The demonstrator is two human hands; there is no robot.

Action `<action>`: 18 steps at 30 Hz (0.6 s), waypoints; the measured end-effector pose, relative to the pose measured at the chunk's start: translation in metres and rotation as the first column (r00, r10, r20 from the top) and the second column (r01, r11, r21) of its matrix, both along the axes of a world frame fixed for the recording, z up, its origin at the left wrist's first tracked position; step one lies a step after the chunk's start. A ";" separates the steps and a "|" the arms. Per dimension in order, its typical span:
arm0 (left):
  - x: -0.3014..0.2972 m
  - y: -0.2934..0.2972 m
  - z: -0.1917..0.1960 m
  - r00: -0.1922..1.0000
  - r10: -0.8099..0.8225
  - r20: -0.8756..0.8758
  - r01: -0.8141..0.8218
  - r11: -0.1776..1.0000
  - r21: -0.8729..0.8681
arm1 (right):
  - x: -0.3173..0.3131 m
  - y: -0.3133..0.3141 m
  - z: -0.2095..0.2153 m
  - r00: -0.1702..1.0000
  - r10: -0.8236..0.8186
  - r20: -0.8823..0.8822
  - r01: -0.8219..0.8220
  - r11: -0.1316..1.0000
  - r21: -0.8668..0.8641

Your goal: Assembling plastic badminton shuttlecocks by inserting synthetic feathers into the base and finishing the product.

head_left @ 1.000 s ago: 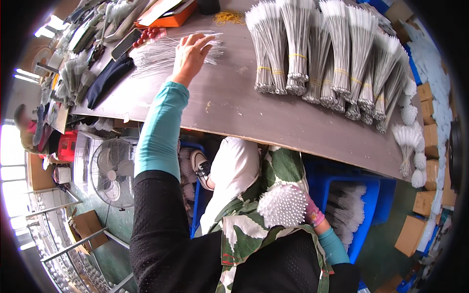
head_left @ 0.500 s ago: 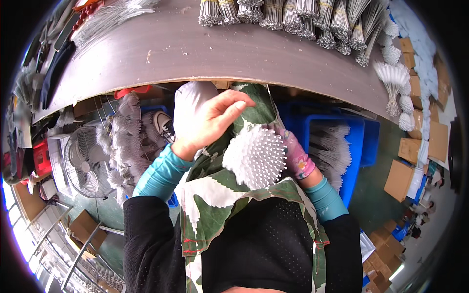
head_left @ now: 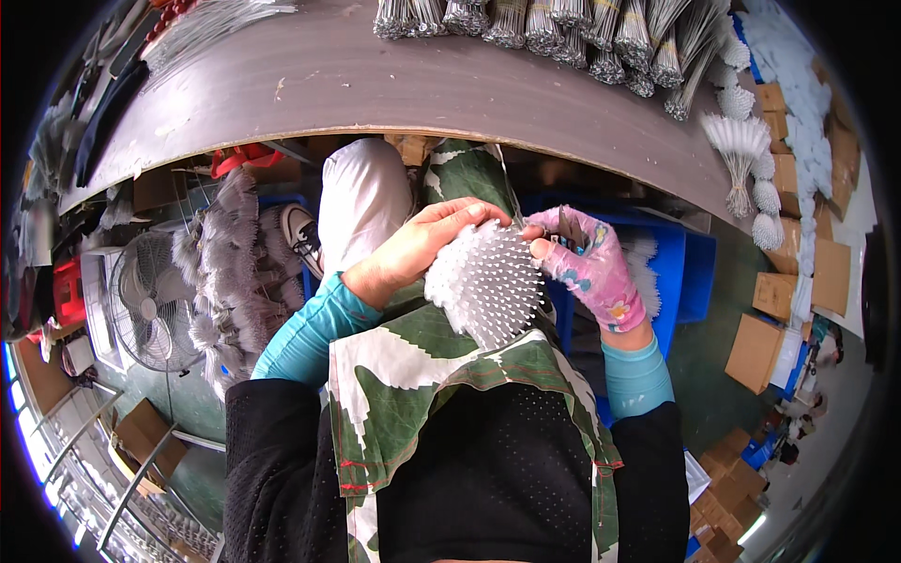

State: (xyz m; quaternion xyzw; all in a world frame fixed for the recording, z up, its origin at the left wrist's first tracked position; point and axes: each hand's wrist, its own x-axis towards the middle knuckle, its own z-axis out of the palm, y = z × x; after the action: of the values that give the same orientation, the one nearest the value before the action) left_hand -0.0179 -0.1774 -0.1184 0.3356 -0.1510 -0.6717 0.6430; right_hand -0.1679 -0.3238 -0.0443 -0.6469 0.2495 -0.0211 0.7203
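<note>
A round bundle of thin stems with white tips (head_left: 493, 286) rests in my lap against the camouflage apron (head_left: 408, 352), its tips facing up. My bare left hand (head_left: 427, 235) curls around its far left side, fingers pressed together at its upper edge. Just right of that edge is my right hand (head_left: 587, 263), in a pink floral glove with bare fingertips. Its thumb and forefinger pinch close to the bundle, and a small dark metal tool (head_left: 569, 228) shows between the fingers. The tool's exact kind is hidden by the hand.
The grey-brown table (head_left: 375, 89) curves across in front, with several tied wire bundles (head_left: 507, 23) at its far right. Below its right side stands a blue bin (head_left: 690, 272) holding more bristly bundles. A fan (head_left: 150, 300) and hanging white bundles (head_left: 225, 272) are at left.
My left hand has come down from above onto the bundle's far side. The right hand has moved up and right from behind the bundle, now showing a dark tool.
</note>
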 end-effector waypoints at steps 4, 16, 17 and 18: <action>0.001 0.000 -0.003 0.999 -0.038 0.028 0.038 0.999 -0.007 | 0.005 -0.002 0.001 1.000 0.005 -0.018 -0.005 1.000 0.017; 0.014 -0.022 -0.018 0.968 -0.238 -0.082 0.238 0.971 -0.013 | 0.016 -0.012 -0.004 0.996 0.016 -0.089 -0.021 0.999 -0.050; 0.012 -0.023 -0.016 0.968 -0.237 -0.084 0.236 0.972 -0.014 | 0.016 -0.012 -0.004 0.996 0.018 -0.092 -0.022 0.998 -0.051; 0.011 -0.023 -0.014 0.973 -0.206 -0.105 0.201 0.978 -0.051 | 0.017 -0.011 -0.002 0.994 -0.016 -0.111 0.016 1.000 -0.001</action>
State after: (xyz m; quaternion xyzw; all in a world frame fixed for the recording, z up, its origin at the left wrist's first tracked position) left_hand -0.0073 -0.2008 -0.1326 0.2680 -0.1624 -0.7483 0.5846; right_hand -0.1512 -0.3349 -0.0466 -0.6451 0.2943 0.0090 0.7051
